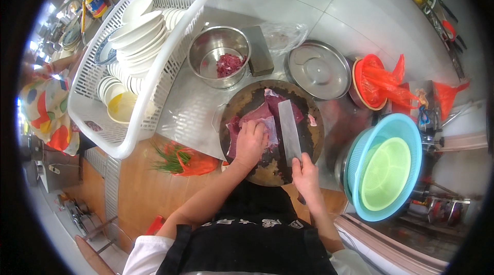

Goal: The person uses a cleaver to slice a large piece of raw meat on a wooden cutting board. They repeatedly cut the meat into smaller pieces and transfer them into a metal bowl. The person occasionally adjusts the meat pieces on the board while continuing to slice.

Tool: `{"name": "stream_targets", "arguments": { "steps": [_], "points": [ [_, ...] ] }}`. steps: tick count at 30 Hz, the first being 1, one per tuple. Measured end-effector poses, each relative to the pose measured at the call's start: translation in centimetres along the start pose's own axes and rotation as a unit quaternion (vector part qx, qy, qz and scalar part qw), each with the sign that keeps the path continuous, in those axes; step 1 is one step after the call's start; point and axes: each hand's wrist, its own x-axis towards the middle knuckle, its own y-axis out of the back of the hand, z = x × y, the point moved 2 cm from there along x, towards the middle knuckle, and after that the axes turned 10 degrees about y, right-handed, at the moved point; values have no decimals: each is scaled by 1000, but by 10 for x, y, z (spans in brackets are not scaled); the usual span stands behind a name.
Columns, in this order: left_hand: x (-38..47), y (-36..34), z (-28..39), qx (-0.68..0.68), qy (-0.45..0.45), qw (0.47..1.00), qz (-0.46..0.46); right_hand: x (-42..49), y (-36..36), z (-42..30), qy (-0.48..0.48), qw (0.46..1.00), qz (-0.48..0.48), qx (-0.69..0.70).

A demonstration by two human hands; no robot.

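A round, dark-stained chopping board (pixel 270 169) lies before me on a metal table, with large pieces of raw red meat (pixel 256 115) on it. My left hand (pixel 251 142) grips the whitish, membrane-covered side of the middle piece. In my right hand (pixel 305 172) is a cleaver (pixel 289 130), its broad blade beside the meat and partly over the right-hand piece. A small pink scrap (pixel 312 120) sits near the board's right edge. Beyond the board, a steel pot (pixel 200 49) holds chopped red meat (pixel 229 64).
A white plastic basket (pixel 154 97) of dishes stands at left. Behind the board are a grey rectangular block (pixel 260 49) and a round steel lid (pixel 319 69). Red plastic bags (pixel 380 78) and blue and green colanders (pixel 415 171) are at right. Another person (pixel 50 109) is at far left.
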Motion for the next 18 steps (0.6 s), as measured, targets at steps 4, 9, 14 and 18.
{"name": "stream_targets", "arguments": {
  "steps": [4, 9, 14, 18],
  "points": [
    [6, -3, -9, 29, -6, 999, -17, 1, 2, 0, -11, 1000, -18, 1],
    [6, 6, -6, -25, 98, 995, -7, 4, 9, -3, 5, 1000, -14, -24],
    [20, 7, 0, -30, 66, 997, 41, 6, 4, -21, 35, 996, -37, -70],
    [21, -1, -6, -17, 64, 997, 32, 6, -7, -39, 32, 975, -138, -169]
  ]
}}
